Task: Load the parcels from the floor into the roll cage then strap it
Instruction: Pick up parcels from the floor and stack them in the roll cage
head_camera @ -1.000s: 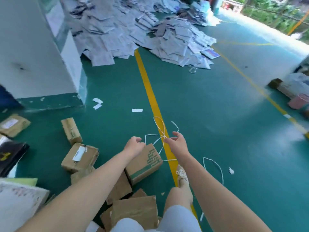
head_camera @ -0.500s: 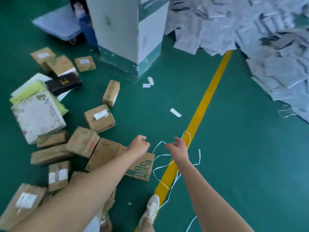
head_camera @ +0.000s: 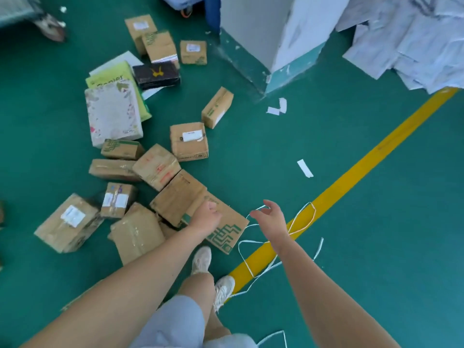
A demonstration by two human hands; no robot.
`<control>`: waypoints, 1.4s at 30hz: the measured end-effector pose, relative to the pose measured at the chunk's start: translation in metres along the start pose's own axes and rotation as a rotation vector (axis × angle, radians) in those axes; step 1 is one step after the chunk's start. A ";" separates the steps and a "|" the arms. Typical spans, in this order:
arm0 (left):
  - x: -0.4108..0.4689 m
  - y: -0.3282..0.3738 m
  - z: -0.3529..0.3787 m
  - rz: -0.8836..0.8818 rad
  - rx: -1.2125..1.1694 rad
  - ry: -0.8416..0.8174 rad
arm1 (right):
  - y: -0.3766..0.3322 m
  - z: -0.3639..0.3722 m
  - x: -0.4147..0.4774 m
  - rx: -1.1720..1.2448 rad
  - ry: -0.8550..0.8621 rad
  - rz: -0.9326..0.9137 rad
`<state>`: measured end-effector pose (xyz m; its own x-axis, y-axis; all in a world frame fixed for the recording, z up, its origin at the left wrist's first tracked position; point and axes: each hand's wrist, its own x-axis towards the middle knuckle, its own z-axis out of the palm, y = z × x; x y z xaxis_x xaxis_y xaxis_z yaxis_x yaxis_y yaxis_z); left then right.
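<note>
Several cardboard parcels lie scattered on the green floor, among them a labelled box (head_camera: 189,141) and a taped box (head_camera: 67,222). My left hand (head_camera: 206,218) hovers with curled fingers over a flat box with a green pattern (head_camera: 226,233); I see nothing in it. Just right of that box, my right hand (head_camera: 271,218) is held out with its fingers spread and relaxed. It hangs above a thin white strap (head_camera: 251,241) that loops loosely across the yellow floor line (head_camera: 376,151). No roll cage is plainly in view.
A white pillar with a green base (head_camera: 263,33) stands at the back. A heap of pale flat mail bags (head_camera: 414,33) fills the far right corner. A floral package (head_camera: 113,111) and a black box (head_camera: 155,75) lie left. My feet stand near the yellow line.
The view has swung further left and down, so more parcels show. My right hand has opened its fingers above the strap. My left hand stays curled over the green-patterned box.
</note>
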<state>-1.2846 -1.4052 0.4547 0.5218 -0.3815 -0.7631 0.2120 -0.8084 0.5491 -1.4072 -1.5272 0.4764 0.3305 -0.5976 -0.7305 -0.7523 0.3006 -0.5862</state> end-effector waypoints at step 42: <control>0.291 -0.231 0.259 -0.686 -0.628 0.552 | 0.190 0.119 0.399 -0.906 -0.589 -0.038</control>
<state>-1.3955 -1.4452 0.0177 0.3974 0.4462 -0.8018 0.9043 -0.3387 0.2597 -1.3506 -1.6203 0.0319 0.4028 -0.0707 -0.9126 -0.7971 -0.5171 -0.3118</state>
